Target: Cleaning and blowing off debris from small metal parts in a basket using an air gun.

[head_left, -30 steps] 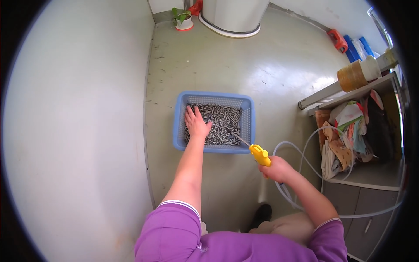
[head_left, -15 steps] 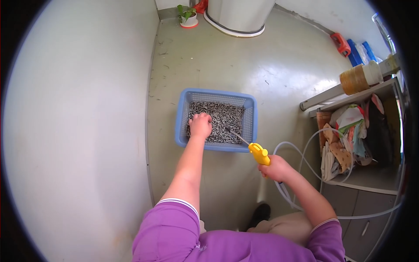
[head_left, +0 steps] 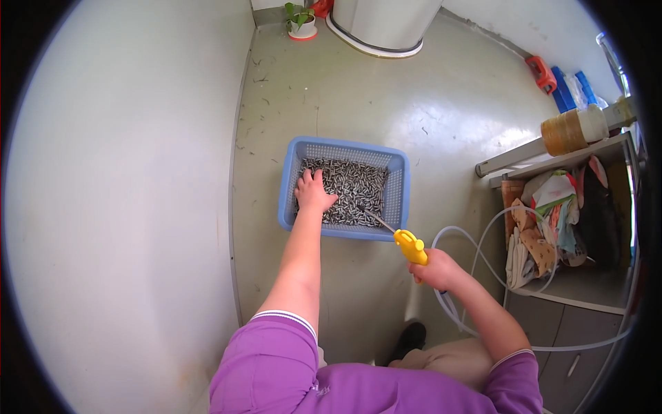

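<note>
On the floor in front of me stands a blue plastic mesh basket (head_left: 404, 186), its bottom covered with small shiny metal pieces (head_left: 355, 181), short and cylinder-like. My left hand (head_left: 315, 193) rests on the pieces at the basket's left side, fingers spread and thumb out to the right. A yellow air blow gun (head_left: 410, 246) is gripped in my right hand (head_left: 436, 269), just outside the basket's near right corner. Its thin metal nozzle reaches over the rim, with the tip close above the pieces. A clear hose (head_left: 452, 310) curves away from it.
At the right, a grey cabinet (head_left: 600, 293) holds a pile of cloths and rags (head_left: 541, 238); a tape roll (head_left: 565, 132) sits above it. A white wall (head_left: 131, 186) bounds the left. Farther off are a potted plant (head_left: 301, 24), a white cylindrical appliance (head_left: 379, 24) and a red container (head_left: 541, 74).
My left hand has opened from curled fingers to a spread, still over the metal pieces. The right hand keeps its grip on the blow gun, almost unmoved. The view has shifted slightly.
</note>
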The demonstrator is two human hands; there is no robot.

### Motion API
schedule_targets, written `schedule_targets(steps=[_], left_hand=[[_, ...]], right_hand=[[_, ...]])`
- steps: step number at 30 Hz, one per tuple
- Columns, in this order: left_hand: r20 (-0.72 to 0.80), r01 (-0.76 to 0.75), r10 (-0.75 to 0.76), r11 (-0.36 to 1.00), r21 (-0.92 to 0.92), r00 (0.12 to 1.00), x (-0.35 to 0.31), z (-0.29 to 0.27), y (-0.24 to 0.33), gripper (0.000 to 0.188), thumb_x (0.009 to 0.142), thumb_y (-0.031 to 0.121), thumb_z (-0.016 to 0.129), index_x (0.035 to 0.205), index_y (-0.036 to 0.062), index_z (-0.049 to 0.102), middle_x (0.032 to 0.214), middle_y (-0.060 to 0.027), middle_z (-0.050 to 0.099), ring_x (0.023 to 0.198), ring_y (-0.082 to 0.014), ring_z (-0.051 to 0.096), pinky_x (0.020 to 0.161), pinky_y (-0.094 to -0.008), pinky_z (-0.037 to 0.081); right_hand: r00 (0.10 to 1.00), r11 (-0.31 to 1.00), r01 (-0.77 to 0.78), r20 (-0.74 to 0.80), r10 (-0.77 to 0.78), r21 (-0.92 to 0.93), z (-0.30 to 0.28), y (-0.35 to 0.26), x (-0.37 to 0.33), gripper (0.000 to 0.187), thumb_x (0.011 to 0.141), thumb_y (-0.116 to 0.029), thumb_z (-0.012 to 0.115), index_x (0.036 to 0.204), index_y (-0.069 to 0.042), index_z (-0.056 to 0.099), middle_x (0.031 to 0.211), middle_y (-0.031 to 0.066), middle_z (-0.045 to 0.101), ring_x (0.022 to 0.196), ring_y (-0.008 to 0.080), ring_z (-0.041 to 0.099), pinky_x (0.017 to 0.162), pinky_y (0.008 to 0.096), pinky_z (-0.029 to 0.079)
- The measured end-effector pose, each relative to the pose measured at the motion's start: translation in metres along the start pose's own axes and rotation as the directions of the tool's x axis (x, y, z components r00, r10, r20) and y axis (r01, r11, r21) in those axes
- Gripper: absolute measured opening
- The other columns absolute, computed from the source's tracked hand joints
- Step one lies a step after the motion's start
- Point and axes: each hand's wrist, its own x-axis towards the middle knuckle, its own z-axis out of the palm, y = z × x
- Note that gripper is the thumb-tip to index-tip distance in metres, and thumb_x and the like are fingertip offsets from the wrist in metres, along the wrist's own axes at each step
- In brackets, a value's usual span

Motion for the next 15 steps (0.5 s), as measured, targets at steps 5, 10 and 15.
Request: schedule_targets(steps=[5, 10, 15], left_hand=[[0.248, 0.037, 0.008, 0.983, -0.178, 0.969, 0.006, 0.012, -0.006, 0.038, 0.065, 0.020, 0.072, 0.099, 0.0131, 0.057, 0.113, -0.0069, 0.054, 0.104, -0.0283, 0.054, 0.088, -0.0423, 0.044], [0.142, 0.076, 0.052, 0.639, -0.765, 0.989, 0.021, 0.037, -0.040, 0.030, 0.072, -0.001, 0.057, 0.101, 0.0081, 0.060, 0.093, -0.0091, 0.064, 0.090, -0.0208, 0.061, 0.082, -0.0308, 0.047], [0.012, -0.090, 0.096, 0.969, -0.229, 0.995, 0.033, -0.004, -0.018, 0.039, 0.074, 0.016, 0.065, 0.111, 0.0057, 0.057, 0.110, -0.0137, 0.059, 0.102, -0.0313, 0.057, 0.088, -0.0378, 0.048]], right_hand=[[1.000, 1.000, 0.001, -0.011, -0.001, 0.006, 0.001, 0.002, -0.001, 0.034, 0.080, -0.034, 0.056, 0.092, -0.003, 0.062, 0.076, 0.0084, 0.066, 0.074, 0.0234, 0.063, 0.073, 0.0353, 0.049], [0.999, 0.999, 0.050, 0.001, -0.050, 0.007, 0.004, -0.003, -0.002, 0.034, 0.080, -0.034, 0.055, 0.092, -0.003, 0.062, 0.077, 0.0086, 0.066, 0.075, 0.0234, 0.063, 0.073, 0.0356, 0.049], [0.998, 0.998, 0.059, -0.006, -0.059, -0.007, 0.000, 0.001, -0.003, 0.033, 0.080, -0.033, 0.054, 0.093, -0.003, 0.062, 0.078, 0.0088, 0.066, 0.076, 0.0244, 0.063, 0.074, 0.0362, 0.049]])
